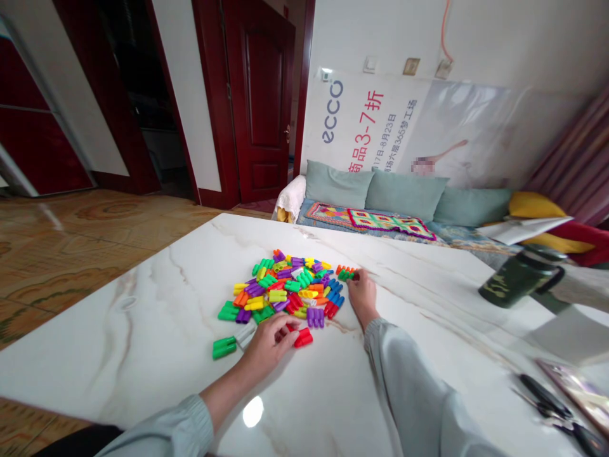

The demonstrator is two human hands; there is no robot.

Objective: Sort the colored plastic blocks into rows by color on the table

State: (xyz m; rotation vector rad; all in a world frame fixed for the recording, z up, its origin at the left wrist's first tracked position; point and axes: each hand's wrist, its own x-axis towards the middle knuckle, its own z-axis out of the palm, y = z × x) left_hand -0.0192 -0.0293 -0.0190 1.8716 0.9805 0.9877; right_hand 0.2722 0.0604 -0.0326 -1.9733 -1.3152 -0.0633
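A loose heap of colourful plastic toy building pieces [277, 296], each like a row of short tubes, lies on the white marbled table [157, 330]. My left hand [273, 337] is at the near side of the heap, its fingers closed on a red building piece [303, 337]. White and green pieces [224, 346] lie just left of that hand. On the heap's right side, my right hand [362, 293] pinches a green building piece [346, 274], with an orange one [343, 269] against its far side. Close to its wrist are blue and red pieces [334, 304].
At the right stands a dark green flask [522, 276] with a handle. Dark-handled scissors [547, 397] and a flat framed item [578, 393] lie at the near right. Beyond the table is a sofa with pale green cushions [404, 193]; a red-brown door [261, 101] is behind.
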